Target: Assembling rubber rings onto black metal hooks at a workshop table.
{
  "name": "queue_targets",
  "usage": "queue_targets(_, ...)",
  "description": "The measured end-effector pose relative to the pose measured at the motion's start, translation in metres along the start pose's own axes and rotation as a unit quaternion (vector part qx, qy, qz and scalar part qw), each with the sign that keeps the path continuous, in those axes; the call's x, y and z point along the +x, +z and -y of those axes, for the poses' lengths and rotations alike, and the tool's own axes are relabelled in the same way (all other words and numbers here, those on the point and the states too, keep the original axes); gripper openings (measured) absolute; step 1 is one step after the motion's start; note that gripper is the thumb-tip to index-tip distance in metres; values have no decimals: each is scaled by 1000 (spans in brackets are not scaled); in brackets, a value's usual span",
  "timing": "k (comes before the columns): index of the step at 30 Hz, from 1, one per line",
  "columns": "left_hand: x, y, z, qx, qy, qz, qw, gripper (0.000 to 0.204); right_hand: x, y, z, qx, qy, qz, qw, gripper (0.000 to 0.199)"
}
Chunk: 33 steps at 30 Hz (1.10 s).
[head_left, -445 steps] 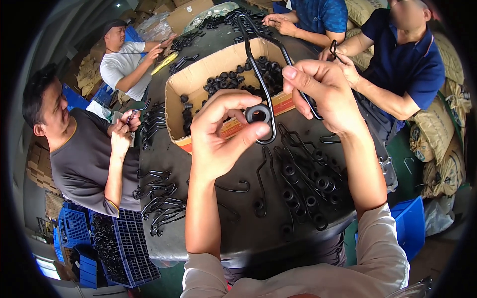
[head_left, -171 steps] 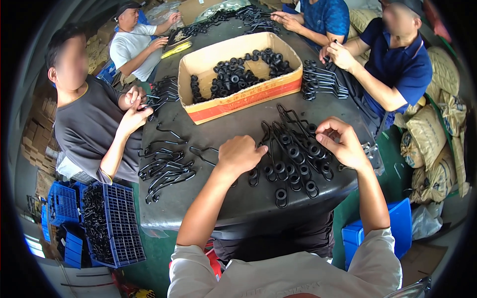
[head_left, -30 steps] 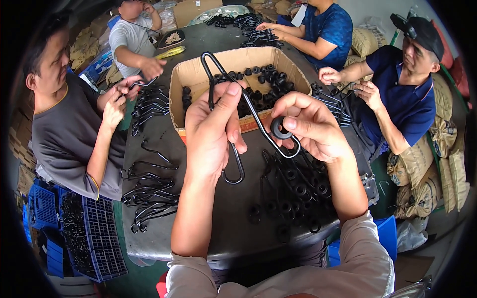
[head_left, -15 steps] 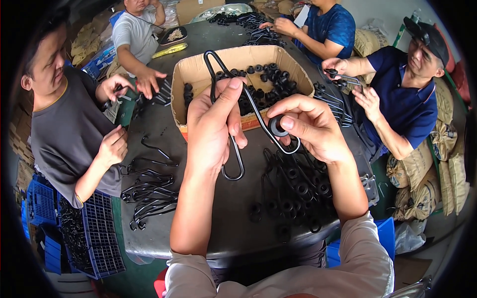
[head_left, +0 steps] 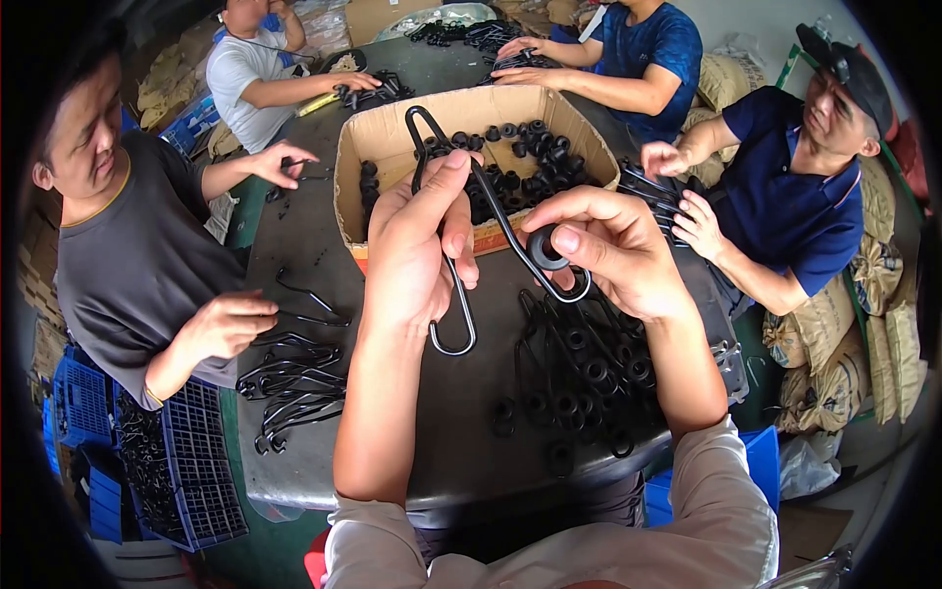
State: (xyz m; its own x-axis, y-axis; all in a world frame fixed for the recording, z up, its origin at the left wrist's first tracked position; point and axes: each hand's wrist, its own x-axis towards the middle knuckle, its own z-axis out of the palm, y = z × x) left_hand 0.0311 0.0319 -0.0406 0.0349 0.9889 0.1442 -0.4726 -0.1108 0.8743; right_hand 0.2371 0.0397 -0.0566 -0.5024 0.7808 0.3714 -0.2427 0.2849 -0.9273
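Hands (head_left: 417, 231) on rod (head_left: 501, 218), grommet (head_left: 547, 259), box rim (head_left: 491, 98) behind

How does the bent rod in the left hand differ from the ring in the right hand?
The bent rod is long and slender; the ring is compact and thick. The rod is glossy, while the ring looks duller. The left hand grips the rod; the right hand pinches the ring. Both are black.

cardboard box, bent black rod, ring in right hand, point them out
Cardboard box (head_left: 491, 106), head view, inner back wall.
Bent black rod (head_left: 498, 215), head view, straight stretch.
Black ring (head_left: 541, 240), head view, upper part.
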Motion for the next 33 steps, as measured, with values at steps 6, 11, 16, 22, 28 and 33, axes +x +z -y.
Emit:
queue_targets(6,1,-5,2,-24,16,-9,1000,36,-3,6,5,-1,-43,66,997,57)
queue_targets(11,0,-10,-1,-65,4,-4,998,30,-10,24,5,-255,-105,37,961,82)
queue_targets(16,2,-4,7,-82,-29,-3,996,30,-12,27,-3,-446,-205,-65,869,72)
queue_targets(22,0,1,15,-95,-56,24,994,30,-9,21,-3,-512,-266,-93,811,42)
queue_targets(28,2,2,20,-107,-77,38,991,32,-5,13,-4,-513,-326,-86,789,29)
queue_targets(33,0,6,20,-102,-104,48,988,31,-7,11,-4,-497,-363,-53,786,27)
